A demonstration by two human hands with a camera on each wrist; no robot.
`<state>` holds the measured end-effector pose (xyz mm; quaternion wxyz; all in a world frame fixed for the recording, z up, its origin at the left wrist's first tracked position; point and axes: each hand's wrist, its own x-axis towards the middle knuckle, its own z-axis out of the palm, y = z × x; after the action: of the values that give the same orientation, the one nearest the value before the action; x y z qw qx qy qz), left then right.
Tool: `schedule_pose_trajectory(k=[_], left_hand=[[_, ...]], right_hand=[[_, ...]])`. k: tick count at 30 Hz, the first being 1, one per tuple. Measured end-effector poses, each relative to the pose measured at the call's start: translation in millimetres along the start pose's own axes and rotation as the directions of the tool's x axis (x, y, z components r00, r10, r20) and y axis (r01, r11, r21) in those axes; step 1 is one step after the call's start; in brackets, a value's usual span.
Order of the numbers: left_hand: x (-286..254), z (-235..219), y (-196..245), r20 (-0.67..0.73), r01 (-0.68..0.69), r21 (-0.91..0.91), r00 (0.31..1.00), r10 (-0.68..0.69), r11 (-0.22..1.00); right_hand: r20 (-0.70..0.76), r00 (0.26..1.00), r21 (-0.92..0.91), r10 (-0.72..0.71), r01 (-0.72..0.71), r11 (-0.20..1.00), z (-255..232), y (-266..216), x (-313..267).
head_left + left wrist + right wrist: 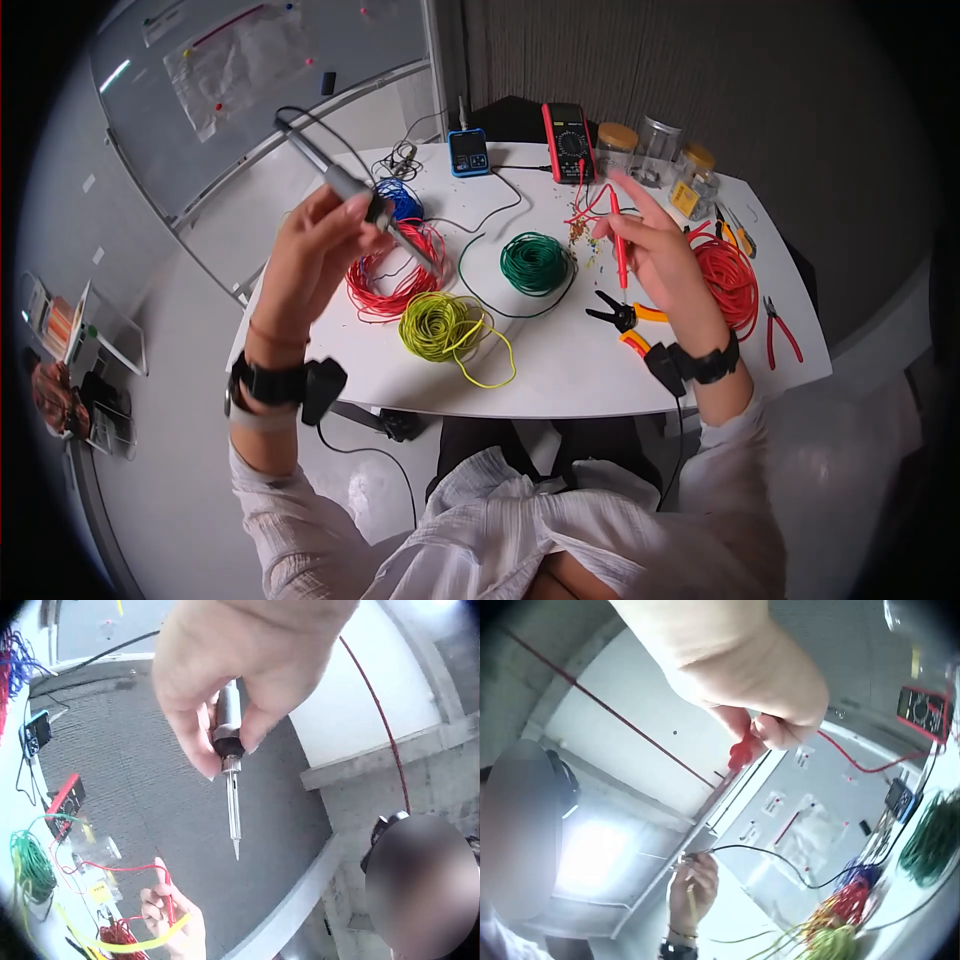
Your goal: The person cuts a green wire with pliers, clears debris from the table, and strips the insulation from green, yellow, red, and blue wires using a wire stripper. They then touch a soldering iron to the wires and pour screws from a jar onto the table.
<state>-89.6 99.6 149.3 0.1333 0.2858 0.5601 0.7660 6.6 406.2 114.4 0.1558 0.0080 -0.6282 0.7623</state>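
My left hand [318, 245] grips a soldering iron [345, 182] by its grey handle, raised over the left side of the table. Its bare metal tip [236, 844] points away from the fingers, and a black cord trails from its back end. On the right, my right hand [658, 260] pinches a red multimeter probe [619, 245] between thumb and fingers, above the table. The probe's red lead leads towards a red-and-black multimeter [569, 145]. Beneath the left hand lie a red wire coil [375, 300] and a yellow-green wire coil [438, 328].
A green wire coil [533, 264] lies mid-table, a blue one [402, 200] at the left. A small blue instrument [468, 152] stands at the back, beside lidded jars [616, 145]. Wire strippers [622, 315], another red coil [727, 280] and red-handled pliers [783, 335] lie right.
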Motion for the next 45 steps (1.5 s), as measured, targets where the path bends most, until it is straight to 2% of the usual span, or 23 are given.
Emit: schedule_pose_trajectory(k=[2, 3, 6, 8, 10, 11, 12, 14, 15, 18, 19, 20, 22, 23, 24, 26, 27, 28, 30, 37, 39, 45], left_hand=[[-20, 8, -2, 0.014, -0.056, 0.084, 0.998, 0.055, 0.995], [-25, 11, -3, 0.031, -0.081, 0.021, 0.996, 0.081, 0.996], [-36, 24, -11, -0.033, -0.148, 0.017, 0.988, 0.148, 0.989], [-41, 29, -16, -0.04, -0.166, 0.0, 0.985, 0.166, 0.986], [-46, 34, -20, -0.09, -0.189, 0.067, 0.977, 0.195, 0.98], [-49, 36, -21, -0.105, -0.209, 0.084, 0.97, 0.217, 0.974], [-51, 37, -23, -0.104, -0.207, 0.082, 0.971, 0.215, 0.975], [-55, 38, -25, -0.155, -0.287, 0.092, 0.942, 0.298, 0.954], [-55, 39, -24, -0.16, -0.318, 0.043, 0.934, 0.321, 0.947], [-54, 37, -27, -0.162, -0.322, 0.086, 0.929, 0.333, 0.943], [-53, 35, -30, -0.16, -0.322, 0.081, 0.93, 0.332, 0.943], [-51, 32, -34, -0.184, -0.325, 0.109, 0.922, 0.341, 0.939], [-49, 30, -38, -0.206, -0.328, 0.135, 0.914, 0.35, 0.935], [-50, 31, -39, -0.229, -0.335, 0.111, 0.908, 0.352, 0.936], [-50, 32, -39, -0.253, -0.34, 0.088, 0.902, 0.351, 0.936], [-49, 32, -41, -0.242, -0.352, 0.074, 0.901, 0.36, 0.933], [-49, 32, -42, -0.229, -0.37, 0.061, 0.899, 0.374, 0.927], [-48, 34, -44, -0.23, -0.367, 0.059, 0.9, 0.371, 0.928], [-47, 35, -46, -0.248, -0.369, 0.038, 0.897, 0.367, 0.929], [-47, 36, -49, -0.239, -0.333, 0.033, 0.913, 0.331, 0.942], [-45, 36, -49, -0.235, -0.364, 0.054, 0.901, 0.366, 0.93], [-45, 37, -49, -0.252, -0.368, 0.052, 0.895, 0.369, 0.928]], right_hand=[[0.086, 0.99, 0.182, 0.113, -0.127, 0.975, -1, 1, -10], [0.067, 0.986, 0.28, 0.154, -0.167, 0.945, 3, 7, -11], [0.063, 0.988, 0.365, 0.143, -0.156, 0.918, 24, 8, -19], [0.12, 0.987, 0.337, 0.111, -0.146, 0.93, 31, 8, -22], [0.185, 0.98, 0.352, 0.069, -0.132, 0.927, 36, 8, -26], [0.188, 0.981, 0.298, 0.056, -0.111, 0.948, 41, 4, -27], [0.186, 0.981, 0.298, 0.057, -0.112, 0.948, 44, 1, -30], [0.197, 0.979, 0.163, 0.043, -0.076, 0.984, 50, 0, -35], [0.144, 0.989, 0.074, -0.025, 0.014, 0.997, 52, 3, -38], [0.101, 0.994, 0.092, 0.037, -0.046, 0.995, 42, 5, -40], [0.154, 0.98, 0.264, 0.127, -0.165, 0.95, 29, 7, -37], [0.15, 0.98, 0.261, 0.128, -0.164, 0.951, 26, 13, -36], [0.158, 0.974, 0.534, 0.164, -0.224, 0.815, 22, 26, -37], [0.21, 0.965, 0.596, 0.155, -0.252, 0.763, 24, 31, -43], [0.209, 0.965, 0.595, 0.157, -0.253, 0.763, 28, 33, -47], [0.09, 0.993, 0.503, 0.074, -0.11, 0.857, 41, 33, -55], [0.108, 0.992, 0.456, -0.062, 0.005, 0.89, 44, 34, -55], [0.106, 0.993, 0.455, -0.058, 0.003, 0.89, 46, 36, -55], [-0.032, 0.982, 0.406, -0.184, 0.181, 0.896, 49, 40, -52], [0.009, 0.984, 0.396, -0.18, 0.162, 0.904, 52, 40, -57], [0.025, 0.97, 0.328, -0.242, 0.221, 0.919, 55, 37, -59], [0.025, 0.972, 0.343, -0.234, 0.212, 0.915, 57, 36, -59]])
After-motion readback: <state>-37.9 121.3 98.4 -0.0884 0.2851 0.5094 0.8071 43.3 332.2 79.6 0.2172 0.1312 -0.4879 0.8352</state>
